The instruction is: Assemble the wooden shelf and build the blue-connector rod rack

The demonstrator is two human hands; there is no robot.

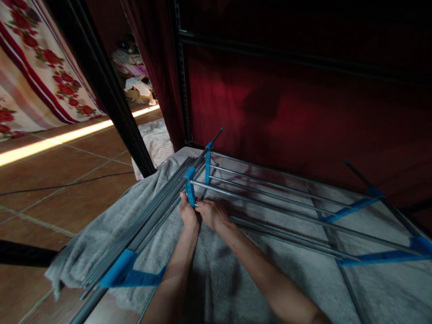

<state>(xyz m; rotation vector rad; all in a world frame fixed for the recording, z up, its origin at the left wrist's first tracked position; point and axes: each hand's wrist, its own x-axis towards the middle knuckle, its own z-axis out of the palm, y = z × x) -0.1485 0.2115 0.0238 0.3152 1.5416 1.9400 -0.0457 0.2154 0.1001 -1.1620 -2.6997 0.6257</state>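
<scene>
A blue plastic bracket [191, 191] hangs from a grey metal pole, with my two hands at its lower end. My left hand [188, 211] has its fingers closed on the bracket from the left. Just right of it, my right hand [211, 213] pinches the end of a thin metal rod [197, 205] against the bracket. Behind stands a second blue bracket [207, 166] with rods running right. The rods reach blue brackets [381, 257] at the far right. My fingertips partly hide where rod and bracket meet.
Loose grey rods [158, 198] lie in a bundle on the grey blanket [91, 243]. Another blue bracket [123, 272] is at the lower left. A black metal post [108, 85] rises at left, and a red curtain [286, 117] hangs behind.
</scene>
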